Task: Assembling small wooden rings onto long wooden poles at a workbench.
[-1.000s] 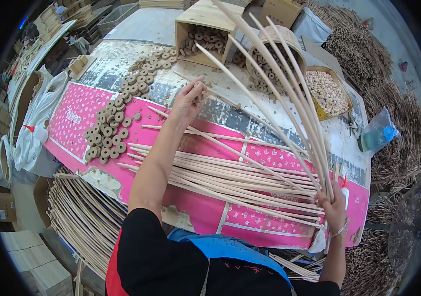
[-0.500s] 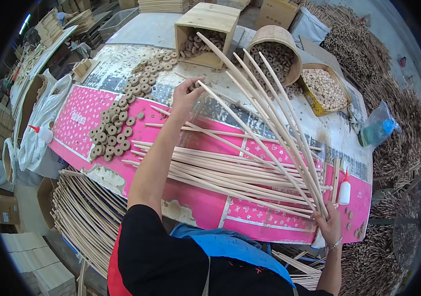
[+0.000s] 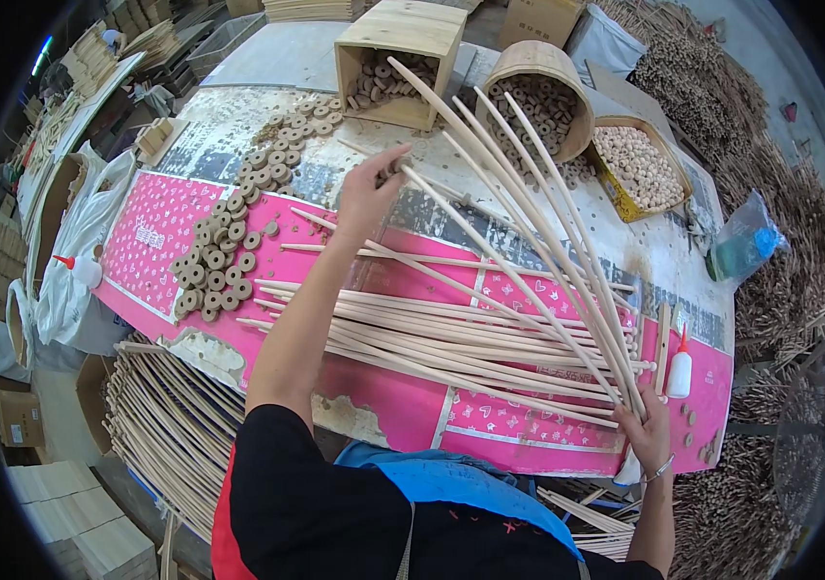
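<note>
My right hand (image 3: 647, 430) is closed round the near ends of several long pale wooden sticks (image 3: 553, 246), which fan out away from me over the table. Up at the far left end of one stick, my left hand (image 3: 371, 193) has its fingers bent in a pinch. A small brown wooden ring (image 3: 389, 175) shows partly between them, against the stick's tip; the fingers hide much of it. Beneath the fan, more wooden sticks (image 3: 451, 338) lie side by side on the pink table cover (image 3: 374, 385). Loose wooden rings (image 3: 214, 261) are heaped left of my left arm.
A wooden box (image 3: 401, 29) and a round wooden tub (image 3: 540, 72), both on their sides, hold more rings. Beside them stands a yellow-edged box (image 3: 630, 208) of small pale beads. A white glue bottle (image 3: 679, 372) stands near my right hand; another glue bottle (image 3: 87, 272) is far left.
My left hand has shifted slightly right at the stick's tip, its fingers now bent closer over the end. My right hand keeps its hold on the sticks, and the view has tilted a little.
</note>
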### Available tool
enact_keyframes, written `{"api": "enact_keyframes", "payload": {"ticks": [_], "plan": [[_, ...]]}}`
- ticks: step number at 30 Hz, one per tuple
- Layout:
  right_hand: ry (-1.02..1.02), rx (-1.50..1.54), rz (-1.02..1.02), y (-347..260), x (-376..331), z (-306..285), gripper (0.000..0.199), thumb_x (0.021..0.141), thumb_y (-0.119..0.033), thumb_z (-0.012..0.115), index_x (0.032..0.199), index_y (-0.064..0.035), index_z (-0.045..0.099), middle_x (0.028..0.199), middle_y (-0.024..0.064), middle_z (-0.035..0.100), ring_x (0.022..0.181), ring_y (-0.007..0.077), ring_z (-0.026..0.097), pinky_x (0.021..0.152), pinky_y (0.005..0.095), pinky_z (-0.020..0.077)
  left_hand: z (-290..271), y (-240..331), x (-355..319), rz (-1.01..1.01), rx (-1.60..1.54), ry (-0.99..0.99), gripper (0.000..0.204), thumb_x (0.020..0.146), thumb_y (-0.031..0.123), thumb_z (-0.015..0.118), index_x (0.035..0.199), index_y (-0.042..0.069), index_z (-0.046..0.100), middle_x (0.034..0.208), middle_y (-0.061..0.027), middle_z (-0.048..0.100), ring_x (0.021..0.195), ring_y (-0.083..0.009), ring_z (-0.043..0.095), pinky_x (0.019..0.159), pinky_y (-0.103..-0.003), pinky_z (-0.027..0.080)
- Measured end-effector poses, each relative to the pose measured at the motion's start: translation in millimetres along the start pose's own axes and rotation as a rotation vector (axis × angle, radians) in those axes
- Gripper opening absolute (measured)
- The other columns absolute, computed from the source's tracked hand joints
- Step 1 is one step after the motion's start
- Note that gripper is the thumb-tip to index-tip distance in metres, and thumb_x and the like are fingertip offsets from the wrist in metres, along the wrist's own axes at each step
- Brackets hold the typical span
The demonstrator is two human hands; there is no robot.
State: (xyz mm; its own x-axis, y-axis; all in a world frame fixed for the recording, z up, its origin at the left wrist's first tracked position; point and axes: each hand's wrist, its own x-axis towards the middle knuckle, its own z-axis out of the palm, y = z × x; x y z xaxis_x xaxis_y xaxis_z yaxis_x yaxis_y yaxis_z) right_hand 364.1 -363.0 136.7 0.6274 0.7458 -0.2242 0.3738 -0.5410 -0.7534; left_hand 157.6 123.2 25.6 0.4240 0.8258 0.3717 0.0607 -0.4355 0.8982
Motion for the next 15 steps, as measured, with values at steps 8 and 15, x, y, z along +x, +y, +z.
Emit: {"api": "enact_keyframes", "payload": {"ticks": [8, 15], "plan": [[0.196, -0.315, -0.407, -46.5, 65.8, 29.8, 0.022, 0.091, -0.013, 0.064, 0.11, -0.004, 0.062, 0.074, 0.0151, 0.064, 0.064, 0.0263, 0.065, 0.057, 0.0356, 0.047, 50.6, 76.3, -25.9, 0.158, -0.006, -0.058, 0.043, 0.087, 0.001, 0.064, 0.128, 0.012, 0.065, 0.087, -0.0119, 0.066, 0.068, -0.0171, 0.061, 0.066, -0.03, 0.05], [0.341, -0.387, -0.624, -81.9, 179.3, 16.8, 0.027, 0.092, -0.01, 0.064, 0.118, -0.0042, 0.059, 0.076, 0.0167, 0.063, 0.065, 0.0225, 0.062, 0.062, 0.0314, 0.0479, 32.7, 36.9, 4.5, -0.11, -0.129, 0.087, 0.047, 0.091, 0.014, 0.069, 0.134, 0.004, 0.055, 0.081, -0.0038, 0.067, 0.063, -0.011, 0.052, 0.061, -0.026, 0.046]]}}
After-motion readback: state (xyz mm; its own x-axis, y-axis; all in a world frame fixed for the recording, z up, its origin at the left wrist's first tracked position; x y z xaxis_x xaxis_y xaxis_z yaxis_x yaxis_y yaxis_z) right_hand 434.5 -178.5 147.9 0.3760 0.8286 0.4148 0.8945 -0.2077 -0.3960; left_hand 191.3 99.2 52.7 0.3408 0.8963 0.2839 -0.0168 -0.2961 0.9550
